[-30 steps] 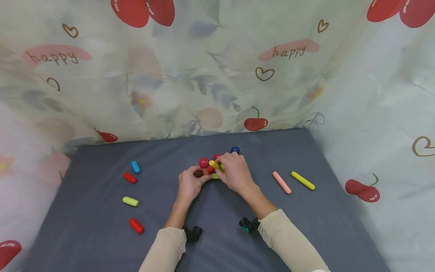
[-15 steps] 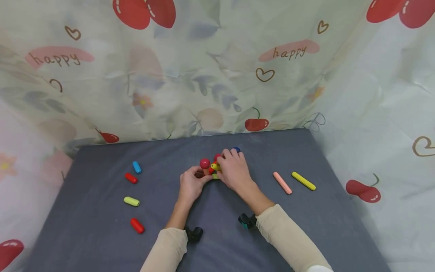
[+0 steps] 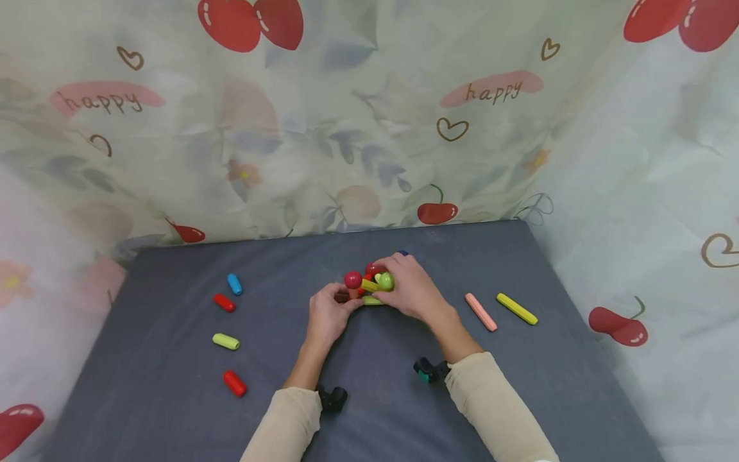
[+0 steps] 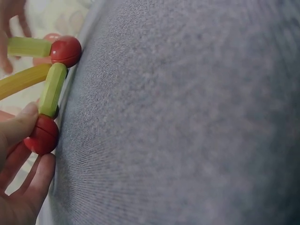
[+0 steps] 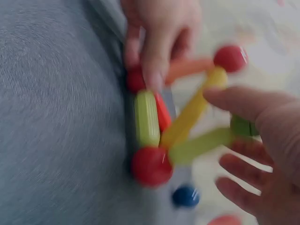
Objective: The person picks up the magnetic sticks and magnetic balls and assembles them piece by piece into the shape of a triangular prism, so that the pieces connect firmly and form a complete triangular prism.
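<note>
Rods and balls of a magnetic building set form a small frame at the back middle of the dark table. My left hand [image 3: 328, 313] pinches a red ball [image 4: 44, 136] at one lower corner, beside a light green rod [image 4: 53, 89] lying low. A yellow rod [image 5: 185, 122] slants up from another red ball [image 5: 152, 166] to the upper red ball [image 3: 353, 280], which tops a salmon rod [image 5: 190, 68]. My right hand [image 3: 414, 287] is spread around a green ball [image 3: 385, 280] on a second green rod [image 5: 201, 145]; its thumb overlaps the yellow rod in the right wrist view.
A blue ball [image 5: 186, 195] sits just behind the frame. Loose blue [image 3: 234, 284], red [image 3: 235, 384] and light green [image 3: 226, 341] rods lie left. Right of the hands lie a salmon rod [image 3: 481, 312] and a yellow rod [image 3: 516, 308]. Patterned cloth [image 3: 323, 160] hangs behind the table.
The yellow rod's upper end, earlier apart in front, now meets the upper red ball. My right hand has drawn back slightly right, exposing the green ball. My left hand stays on its corner.
</note>
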Motion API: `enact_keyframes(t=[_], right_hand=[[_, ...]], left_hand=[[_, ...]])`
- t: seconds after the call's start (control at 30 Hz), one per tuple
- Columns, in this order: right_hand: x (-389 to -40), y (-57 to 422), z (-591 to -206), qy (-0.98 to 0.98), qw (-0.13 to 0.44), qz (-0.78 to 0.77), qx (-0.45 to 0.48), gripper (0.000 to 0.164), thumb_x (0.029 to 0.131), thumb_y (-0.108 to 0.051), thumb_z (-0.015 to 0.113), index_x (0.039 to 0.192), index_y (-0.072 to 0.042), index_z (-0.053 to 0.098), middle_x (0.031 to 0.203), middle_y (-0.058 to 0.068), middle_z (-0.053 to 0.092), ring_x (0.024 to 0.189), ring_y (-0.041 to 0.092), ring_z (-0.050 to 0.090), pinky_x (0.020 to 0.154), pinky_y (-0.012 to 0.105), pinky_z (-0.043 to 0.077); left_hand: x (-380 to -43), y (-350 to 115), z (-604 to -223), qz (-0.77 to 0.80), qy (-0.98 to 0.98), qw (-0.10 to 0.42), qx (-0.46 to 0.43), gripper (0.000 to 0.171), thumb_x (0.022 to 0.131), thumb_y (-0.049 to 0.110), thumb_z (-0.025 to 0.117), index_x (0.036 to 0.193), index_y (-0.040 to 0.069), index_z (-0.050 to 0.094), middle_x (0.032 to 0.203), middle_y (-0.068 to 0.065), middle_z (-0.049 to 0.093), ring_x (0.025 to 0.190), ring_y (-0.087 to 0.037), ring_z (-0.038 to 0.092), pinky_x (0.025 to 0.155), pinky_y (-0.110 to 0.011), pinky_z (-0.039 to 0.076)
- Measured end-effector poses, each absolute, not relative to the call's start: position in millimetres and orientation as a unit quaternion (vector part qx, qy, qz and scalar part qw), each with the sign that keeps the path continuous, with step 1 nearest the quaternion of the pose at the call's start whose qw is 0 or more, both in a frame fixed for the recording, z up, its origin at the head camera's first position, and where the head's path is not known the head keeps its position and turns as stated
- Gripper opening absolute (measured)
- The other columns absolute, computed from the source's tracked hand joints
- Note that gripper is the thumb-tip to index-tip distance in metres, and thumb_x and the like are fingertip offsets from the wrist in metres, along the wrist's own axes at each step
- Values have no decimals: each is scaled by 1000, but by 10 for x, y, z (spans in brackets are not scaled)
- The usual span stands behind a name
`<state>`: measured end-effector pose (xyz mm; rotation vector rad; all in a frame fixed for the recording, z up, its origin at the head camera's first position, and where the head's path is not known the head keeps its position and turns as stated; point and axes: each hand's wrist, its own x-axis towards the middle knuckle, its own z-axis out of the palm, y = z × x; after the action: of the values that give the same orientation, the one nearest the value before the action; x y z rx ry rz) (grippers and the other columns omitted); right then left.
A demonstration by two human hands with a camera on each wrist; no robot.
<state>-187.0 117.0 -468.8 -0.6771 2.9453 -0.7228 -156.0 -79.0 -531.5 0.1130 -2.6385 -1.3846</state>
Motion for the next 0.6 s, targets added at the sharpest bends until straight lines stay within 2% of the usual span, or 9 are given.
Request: enact_keyframes(t=[0.07, 0.17, 0.23, 0.33, 0.6], right_hand=[[-1874, 1302, -4782, 929, 45, -311, -194, 54, 86, -30, 83, 133, -12, 64, 124, 7, 62, 111, 28, 58, 96, 45, 53], [-1873, 1429, -4959, 905, 71, -379, -180, 40, 91, -28, 79, 126, -11, 68, 119, 8, 64, 107, 25, 63, 94, 42, 54], [-1861, 1478, -5073, 896, 68, -402, -175, 31, 95, -29, 74, 120, -12, 70, 114, 7, 66, 103, 22, 65, 92, 39, 55], [-1835, 1521, -5196, 884, 50, -438, -158, 26, 97, -28, 71, 117, -12, 71, 113, 6, 69, 103, 20, 66, 91, 38, 55], [-1846, 1537, -5337, 853, 74, -490, -164, 43, 95, -21, 73, 136, -13, 61, 125, 8, 68, 108, 23, 65, 94, 38, 53]], left_hand=[[-1565, -782, -5312, -461, -883, 78, 39, 25, 79, 25, 90, 97, 12, 77, 95, -7, 77, 89, -21, 75, 79, -39, 61], [-1571, -774, -5305, -457, -885, 80, 47, 26, 78, 24, 90, 97, 12, 77, 96, -7, 76, 89, -22, 75, 79, -39, 61], [-1568, -768, -5301, -455, -886, 77, 49, 26, 78, 24, 90, 97, 12, 77, 96, -7, 76, 90, -22, 74, 79, -39, 61], [-1563, -753, -5298, -458, -885, 68, 45, 27, 79, 26, 89, 99, 12, 77, 97, -7, 75, 90, -22, 74, 79, -39, 61], [-1570, -745, -5351, -457, -885, 68, 54, 27, 79, 27, 89, 99, 13, 77, 97, -6, 76, 90, -20, 73, 80, -38, 61]])
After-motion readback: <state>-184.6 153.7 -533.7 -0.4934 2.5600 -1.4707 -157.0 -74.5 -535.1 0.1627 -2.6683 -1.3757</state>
